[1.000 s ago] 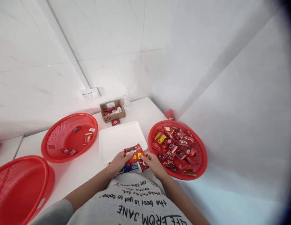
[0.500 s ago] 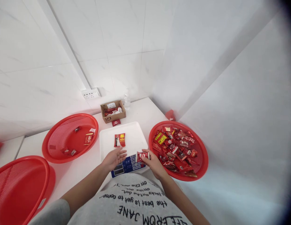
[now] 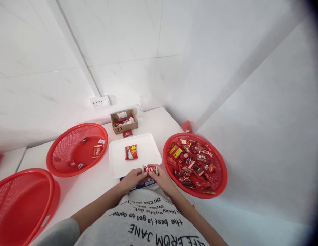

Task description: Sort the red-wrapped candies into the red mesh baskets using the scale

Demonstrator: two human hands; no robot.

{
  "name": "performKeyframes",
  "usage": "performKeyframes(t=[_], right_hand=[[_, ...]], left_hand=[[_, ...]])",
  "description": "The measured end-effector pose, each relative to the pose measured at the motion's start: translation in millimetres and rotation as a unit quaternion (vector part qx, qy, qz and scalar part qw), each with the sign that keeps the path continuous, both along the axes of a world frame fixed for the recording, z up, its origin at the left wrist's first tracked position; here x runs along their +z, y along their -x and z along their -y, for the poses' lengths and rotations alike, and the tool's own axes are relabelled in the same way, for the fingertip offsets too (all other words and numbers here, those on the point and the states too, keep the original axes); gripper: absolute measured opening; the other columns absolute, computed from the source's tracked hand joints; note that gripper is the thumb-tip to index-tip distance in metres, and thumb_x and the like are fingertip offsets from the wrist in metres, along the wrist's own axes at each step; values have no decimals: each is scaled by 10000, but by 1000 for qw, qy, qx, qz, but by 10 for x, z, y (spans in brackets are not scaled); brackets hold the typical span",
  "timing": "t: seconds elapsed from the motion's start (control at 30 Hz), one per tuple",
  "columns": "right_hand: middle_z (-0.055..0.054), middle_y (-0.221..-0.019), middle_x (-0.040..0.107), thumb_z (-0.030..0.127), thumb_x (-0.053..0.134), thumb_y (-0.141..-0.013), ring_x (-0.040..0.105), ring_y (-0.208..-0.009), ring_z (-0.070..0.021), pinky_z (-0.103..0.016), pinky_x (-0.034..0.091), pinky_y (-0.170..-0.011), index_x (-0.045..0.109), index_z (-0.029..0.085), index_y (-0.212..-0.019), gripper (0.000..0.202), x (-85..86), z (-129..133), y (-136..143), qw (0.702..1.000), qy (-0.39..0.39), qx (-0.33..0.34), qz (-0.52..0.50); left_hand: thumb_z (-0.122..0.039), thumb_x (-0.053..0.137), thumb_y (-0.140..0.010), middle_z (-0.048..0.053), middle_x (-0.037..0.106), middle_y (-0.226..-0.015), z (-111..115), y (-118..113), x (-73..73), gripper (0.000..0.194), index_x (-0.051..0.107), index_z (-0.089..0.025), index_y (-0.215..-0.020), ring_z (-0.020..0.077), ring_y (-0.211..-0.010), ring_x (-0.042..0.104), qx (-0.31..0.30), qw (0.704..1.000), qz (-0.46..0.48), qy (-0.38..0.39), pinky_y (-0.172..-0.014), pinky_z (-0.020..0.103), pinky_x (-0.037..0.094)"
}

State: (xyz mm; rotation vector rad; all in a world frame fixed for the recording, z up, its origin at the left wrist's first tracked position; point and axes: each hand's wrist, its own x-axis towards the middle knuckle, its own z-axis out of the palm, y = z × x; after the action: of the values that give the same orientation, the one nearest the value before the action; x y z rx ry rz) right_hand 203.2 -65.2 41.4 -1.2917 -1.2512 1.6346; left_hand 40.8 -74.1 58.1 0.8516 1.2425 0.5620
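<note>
Head view: small packet (image 3: 150, 169) is red with white print and pale ends; the lettering is too small to read. It sits between both hands, just above the near edge of the white tray (image 3: 147, 158) and the blue panel (image 3: 144, 185), close to the gray shirt (image 3: 148, 218). Left hand (image 3: 135, 179) and right hand (image 3: 161, 176) both grip it, fingers drawn in narrow, thumbs on top and nearly meeting at its lower edge. Exact finger placement underneath is hidden. Forearms angle inward from either side of the shirt, forming a rough V; wrists look fairly straight, hands low in front of the body.

Picture packet (image 3: 131, 152) lies flat on the tray, beyond the hands: red, yellow print at right, a couple in dark and white clothing at left. Right basket (image 3: 223, 171), red and full of mixed packets, stands just beside the tray on the right.
</note>
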Motion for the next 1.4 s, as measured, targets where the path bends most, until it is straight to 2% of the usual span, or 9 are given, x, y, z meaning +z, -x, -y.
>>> performKeyframes(t=[0.13, 0.23, 0.37, 0.57, 0.7, 0.9, 1.03, 1.23, 1.4], right_hand=[[-32, -843, 647, 521, 591, -712, 578, -767, -172, -306, 457, -700, 602, 161, -955, 434, -67, 12, -18, 1000, 6, 7, 20], [-13, -755, 631, 533, 598, -701, 554, -680, -153, -279, 439, -625, 603, 150, -889, 427, -77, 23, -26, 1000, 24, 19, 7], [-11, -785, 637, 495, 623, -700, 546, -699, -143, -273, 428, -652, 616, 160, -873, 377, -16, 34, -22, 999, 14, 48, 3], [10, -719, 620, 510, 620, -692, 533, -649, -130, -252, 413, -591, 613, 182, -878, 378, 61, 58, -28, 996, 47, 74, -21], [0, -791, 640, 496, 610, -699, 552, -665, -126, -240, 402, -572, 608, 187, -909, 374, 46, 72, -39, 994, 65, 87, -28], [0, -773, 650, 434, 636, -677, 582, -667, -135, -262, 427, -592, 606, 195, -940, 356, -6, 52, -169, 996, 75, 57, -3], [-12, -793, 644, 423, 612, -692, 585, -694, -143, -287, 452, -638, 604, 187, -953, 351, -33, -38, -388, 999, 50, -13, 12], [-54, -872, 657, 388, 549, -731, 600, -814, -191, -357, 455, -784, 608, 185, -941, 297, -199, -186, -756, 983, -43, -107, 143], [-94, -1011, 655, 286, 520, -748, 586, -962, -243, -409, 401, -892, 623, 192, -992, 280, -429, -216, -939, 948, -89, -84, 294]], left_hand=[[-513, 622, -683, 19, 627, -760, -3, 31, 28, 362, 587, -169, -793, 162, -737, 561, 17, 999, -15, -35, -666, 262, 433], [-528, 594, -704, 29, 637, -816, 3, 29, 58, 394, 613, -177, -881, 163, -738, 556, -12, 999, -18, -35, -644, 256, 431], [-537, 610, -689, 13, 632, -727, 9, 8, 40, 403, 619, -179, -873, 138, -635, 524, -20, 999, -20, -34, -593, 242, 405], [-522, 637, -680, 22, 613, -709, 14, 21, -23, 418, 612, -145, -858, 115, -593, 503, 17, 999, 35, -17, -591, 239, 380], [-524, 637, -680, 28, 619, -727, 11, 41, -55, 430, 606, -140, -869, 118, -605, 510, 54, 998, 32, -24, -589, 238, 369], [-575, 614, -659, -7, 591, -615, -71, 146, -64, 423, 578, -162, -742, 127, -562, 501, 81, 994, -66, -42, -551, 237, 356], [-560, 580, -682, 29, 673, -756, -150, 288, -76, 404, 625, -179, -811, 191, -695, 578, 78, 978, -171, -93, -623, 276, 403], [-501, 580, -683, 45, 704, -865, -202, 459, -194, 350, 666, -199, -836, 260, -868, 609, 83, 948, -267, -151, -763, 317, 417], [-500, 588, -673, 58, 704, -848, -202, 510, -291, 376, 659, -173, -843, 252, -834, 613, 91, 943, -278, -161, -745, 322, 427]])
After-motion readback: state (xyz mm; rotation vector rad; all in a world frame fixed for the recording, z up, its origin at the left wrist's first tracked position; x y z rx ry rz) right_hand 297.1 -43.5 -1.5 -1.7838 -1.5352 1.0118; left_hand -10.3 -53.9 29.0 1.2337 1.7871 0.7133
